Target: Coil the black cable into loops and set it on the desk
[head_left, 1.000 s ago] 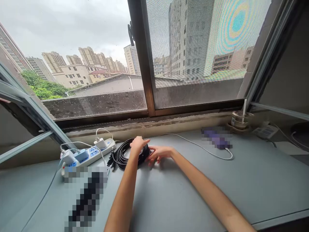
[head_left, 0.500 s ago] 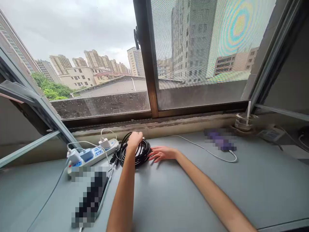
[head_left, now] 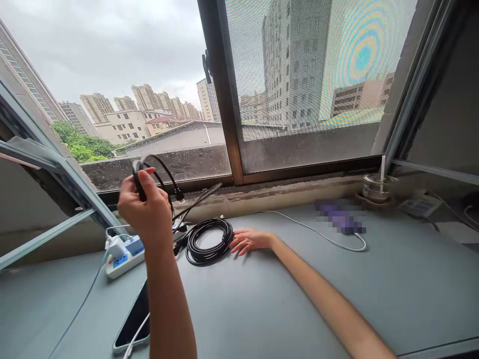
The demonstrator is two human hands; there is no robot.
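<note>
My left hand (head_left: pixel 147 209) is raised above the grey sill, closed around one end of a black cable (head_left: pixel 207 240). The cable loops over my fingers and runs down to a flat coil lying on the sill. My right hand (head_left: pixel 247 241) rests flat on the sill with its fingers spread, the fingertips touching the right edge of the coil. A white power strip (head_left: pixel 123 253) with blue sockets and white plugs lies just below and behind my left hand.
A black phone (head_left: pixel 133 323) with a white lead lies near the front left. A white cable (head_left: pixel 307 227) runs right to a blurred purple object (head_left: pixel 339 215). A small tin (head_left: pixel 377 186) stands at the back right corner. The window frame (head_left: pixel 220 99) rises behind.
My left hand has lifted up and to the left, pulling one end of the black cable off the coil. My right hand stays at the coil's edge.
</note>
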